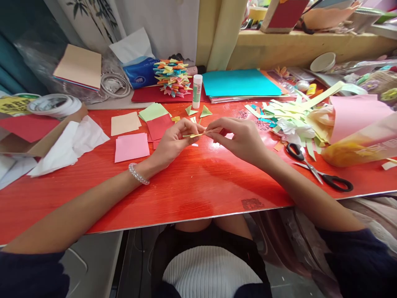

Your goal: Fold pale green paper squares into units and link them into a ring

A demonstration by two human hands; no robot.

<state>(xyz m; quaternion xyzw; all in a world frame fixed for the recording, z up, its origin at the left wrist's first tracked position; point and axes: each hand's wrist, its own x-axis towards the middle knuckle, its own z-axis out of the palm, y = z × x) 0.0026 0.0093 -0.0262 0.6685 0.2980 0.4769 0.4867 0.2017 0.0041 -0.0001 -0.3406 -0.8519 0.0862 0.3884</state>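
Observation:
Above the red table, my left hand (177,140) pinches a small yellow folded paper piece (192,135). My right hand (238,135) grips a pinkish-orange folded paper piece (214,130), and the two pieces meet at the fingertips; whether they are joined I cannot tell. Just behind the hands lie small green folded pieces (205,111). A glue stick (197,91) stands capped beyond them. Left of my left hand are red paper squares (159,125), green squares (153,111), pink squares (132,147) and peach squares (125,123).
Black-handled scissors (316,169) lie at the right near the table's front edge. Behind them is a heap of paper strips (291,111). A multicoloured folded-paper model (173,78), a tissue pack (139,71) and blue paper sheets (242,82) line the back. A cardboard box (46,142) stands at the left.

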